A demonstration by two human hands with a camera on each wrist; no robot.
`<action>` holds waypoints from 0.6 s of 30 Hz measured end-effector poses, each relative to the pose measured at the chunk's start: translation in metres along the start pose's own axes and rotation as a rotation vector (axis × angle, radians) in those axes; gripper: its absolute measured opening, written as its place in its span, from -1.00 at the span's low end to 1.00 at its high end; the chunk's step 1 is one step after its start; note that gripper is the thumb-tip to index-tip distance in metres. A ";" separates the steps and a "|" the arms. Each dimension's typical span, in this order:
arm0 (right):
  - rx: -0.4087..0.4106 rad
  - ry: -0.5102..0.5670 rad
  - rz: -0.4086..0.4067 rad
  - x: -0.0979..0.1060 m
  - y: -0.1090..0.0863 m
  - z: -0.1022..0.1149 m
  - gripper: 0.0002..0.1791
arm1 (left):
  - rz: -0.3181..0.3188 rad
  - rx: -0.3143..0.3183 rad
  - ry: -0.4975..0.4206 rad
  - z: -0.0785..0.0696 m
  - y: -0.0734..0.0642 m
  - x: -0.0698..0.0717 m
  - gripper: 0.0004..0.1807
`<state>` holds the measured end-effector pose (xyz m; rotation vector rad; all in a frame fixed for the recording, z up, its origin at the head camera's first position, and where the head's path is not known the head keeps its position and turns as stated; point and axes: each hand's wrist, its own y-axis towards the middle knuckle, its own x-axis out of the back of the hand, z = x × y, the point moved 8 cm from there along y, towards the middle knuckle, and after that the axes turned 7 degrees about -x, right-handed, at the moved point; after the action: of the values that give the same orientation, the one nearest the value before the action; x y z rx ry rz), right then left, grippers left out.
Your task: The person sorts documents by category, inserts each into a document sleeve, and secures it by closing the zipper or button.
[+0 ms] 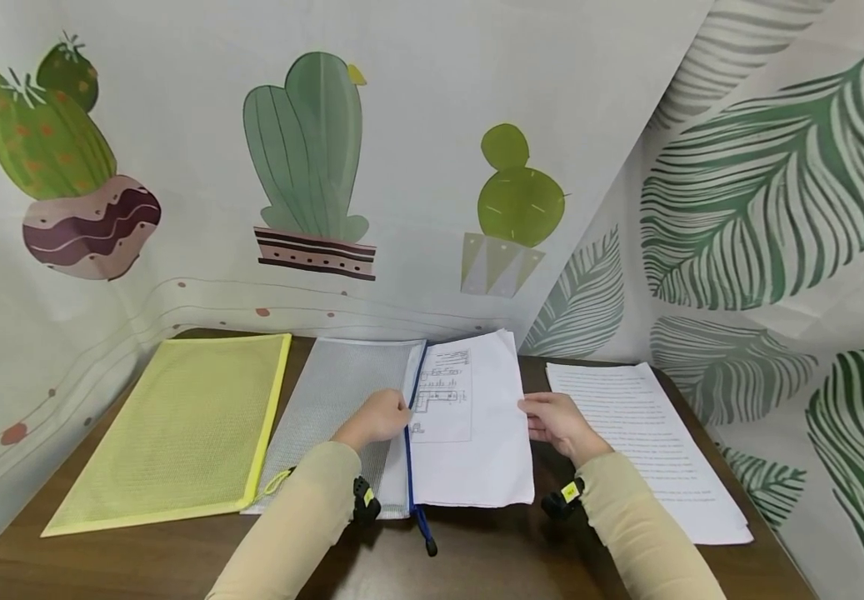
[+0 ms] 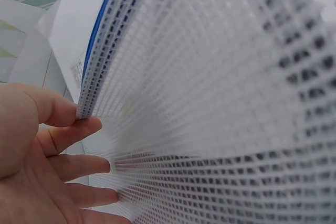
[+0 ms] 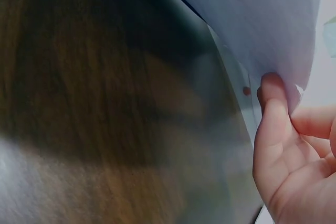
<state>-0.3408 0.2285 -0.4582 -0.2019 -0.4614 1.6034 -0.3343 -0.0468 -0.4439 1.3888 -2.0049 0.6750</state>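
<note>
A clear mesh zipper pouch [image 1: 334, 392] with a blue zipper edge lies mid-table, its opening facing right. My left hand [image 1: 382, 415] pinches the pouch's edge beside the blue zipper; in the left wrist view the thumb and index finger [image 2: 86, 125] nip the mesh rim. Papers [image 1: 491, 450] printed with a line drawing stick out of the opening, their left part inside the pouch. My right hand [image 1: 555, 419] pinches the right edge of these papers between thumb and fingers, and the right wrist view shows the sheets [image 3: 262, 19] raised over the table at that edge.
On the left lies a yellow mesh pouch [image 1: 177, 425]. A stack of printed sheets [image 1: 641, 442] is on the right, beside the right forearm. A blue zipper pull [image 1: 430, 543] hangs towards the front of the brown table [image 1: 177, 567]. Patterned cloth [image 1: 417, 167] hangs behind.
</note>
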 end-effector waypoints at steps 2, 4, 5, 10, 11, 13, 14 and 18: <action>0.004 -0.021 -0.001 0.001 0.000 0.000 -0.44 | 0.002 0.004 0.000 0.000 -0.001 0.000 -0.75; 0.013 -0.044 -0.001 0.002 -0.001 0.002 -0.45 | 0.000 0.006 0.002 -0.001 -0.002 0.000 -0.75; 0.016 -0.053 -0.004 0.002 -0.001 0.002 -0.46 | -0.001 0.006 0.002 -0.001 -0.002 0.001 -0.76; 0.020 -0.073 0.006 0.002 0.001 0.001 -0.48 | 0.004 -0.011 0.004 -0.005 -0.004 0.000 -0.79; 0.017 -0.071 0.010 0.001 0.002 0.000 -0.47 | 0.006 -0.014 0.004 -0.005 -0.004 -0.001 -0.79; 0.016 -0.067 0.011 0.000 0.003 -0.002 -0.47 | 0.005 -0.025 0.010 -0.006 -0.004 -0.002 -0.80; 0.015 -0.065 0.005 -0.001 0.004 -0.003 -0.48 | 0.005 -0.027 0.014 -0.007 -0.004 -0.002 -0.80; 0.025 -0.068 0.002 -0.004 0.008 -0.004 -0.49 | 0.000 -0.056 0.031 -0.009 -0.004 -0.004 -0.79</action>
<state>-0.3462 0.2247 -0.4656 -0.1297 -0.4935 1.6205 -0.3282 -0.0388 -0.4402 1.3379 -1.9849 0.6319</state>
